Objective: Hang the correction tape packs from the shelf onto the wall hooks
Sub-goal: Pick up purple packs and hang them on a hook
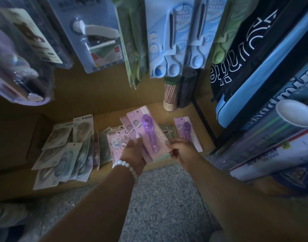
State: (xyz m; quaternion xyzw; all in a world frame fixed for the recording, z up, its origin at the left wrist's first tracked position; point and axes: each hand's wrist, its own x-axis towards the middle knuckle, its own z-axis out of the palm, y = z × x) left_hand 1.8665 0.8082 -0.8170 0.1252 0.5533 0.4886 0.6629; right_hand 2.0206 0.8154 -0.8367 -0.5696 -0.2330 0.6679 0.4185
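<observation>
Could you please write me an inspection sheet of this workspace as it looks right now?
Surface: brown shelf, dimly lit, packs spread across it.
Job's things: purple packs fanned in both hands; one purple pack lying at the right; green-grey packs heaped at the left; pink cartoon pack between.
Clutter: pencil tube standing at the back.
Grippers: left hand grips the fan's lower left; right hand pinches its lower right edge.
Cables: nothing seen.
Surroundings: blue scissors packs and stapler pack hanging above; speckled floor below.
</observation>
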